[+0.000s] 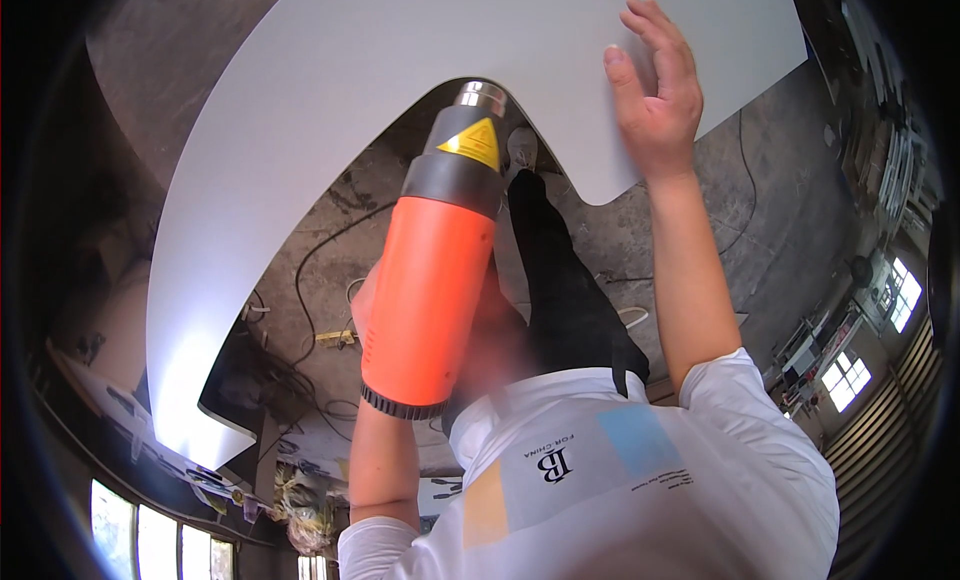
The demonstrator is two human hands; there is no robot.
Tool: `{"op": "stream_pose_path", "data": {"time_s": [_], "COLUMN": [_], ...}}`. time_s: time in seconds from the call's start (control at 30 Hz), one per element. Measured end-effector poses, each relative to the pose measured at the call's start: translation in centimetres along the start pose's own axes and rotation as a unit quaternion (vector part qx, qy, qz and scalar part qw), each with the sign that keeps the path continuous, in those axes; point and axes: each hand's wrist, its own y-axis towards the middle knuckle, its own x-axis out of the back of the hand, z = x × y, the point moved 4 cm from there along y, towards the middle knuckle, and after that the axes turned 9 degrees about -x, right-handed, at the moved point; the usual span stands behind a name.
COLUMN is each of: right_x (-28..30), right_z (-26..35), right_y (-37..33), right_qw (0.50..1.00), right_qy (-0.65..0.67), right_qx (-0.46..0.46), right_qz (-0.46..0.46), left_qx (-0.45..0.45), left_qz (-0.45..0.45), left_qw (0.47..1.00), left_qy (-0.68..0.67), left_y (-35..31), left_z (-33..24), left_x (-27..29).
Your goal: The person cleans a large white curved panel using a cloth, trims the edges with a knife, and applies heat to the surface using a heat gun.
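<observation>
An orange and dark grey heat gun (435, 290) with a metal nozzle and a yellow warning label is in my left hand (366, 302). Its body covers most of that hand and the handle. The nozzle points away from me, at the rounded inner edge of a cutout in a large, smooth, light grey panel (300, 90). Over the panel's right part is my right hand (662, 105), fingers apart and slightly bent, holding nothing. Whether its fingertips touch the surface is unclear.
Dark cables (305, 260) and a yellow power strip (335, 337) lie on the stained concrete floor below the panel. Clear plastic-wrapped material (305, 510) is at the lower left. Long pale strips (895, 150) and cluttered shelving (800, 365) line the right side.
</observation>
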Motion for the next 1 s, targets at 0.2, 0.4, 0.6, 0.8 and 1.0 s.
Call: {"op": "stream_pose_path", "data": {"time_s": [0.2,0.4,0.6,0.8,1.0], "right_x": [-0.1,-0.1,-0.9,-3.5,-5.4], "right_z": [0.0,-0.2,-0.3,4.9,5.8], "right_y": [0.0,0.2,-0.2,-1.5,-1.8], "right_qw": [1.000,1.000,1.000,0.993,0.991], "right_qy": [0.011,0.007,-0.003,-0.087,-0.125], "right_qx": [-0.010,-0.013,0.021,0.030,0.007], "right_qz": [0.001,-0.003,0.004,0.070,0.040], "left_qx": [0.044,0.054,-0.124,-0.250,-0.225], "left_qz": [-0.021,0.058,-0.046,-0.087,-0.194], "left_qw": [0.998,0.994,0.989,0.938,0.905], "left_qy": [-0.044,0.072,-0.063,0.224,0.305], "left_y": [-0.6,-1.0,-0.4,10.2,19.1], "left_z": [1.9,1.2,-2.0,-8.9,-8.6], "left_x": [-0.1,0.6,6.3,12.2,17.1]}}
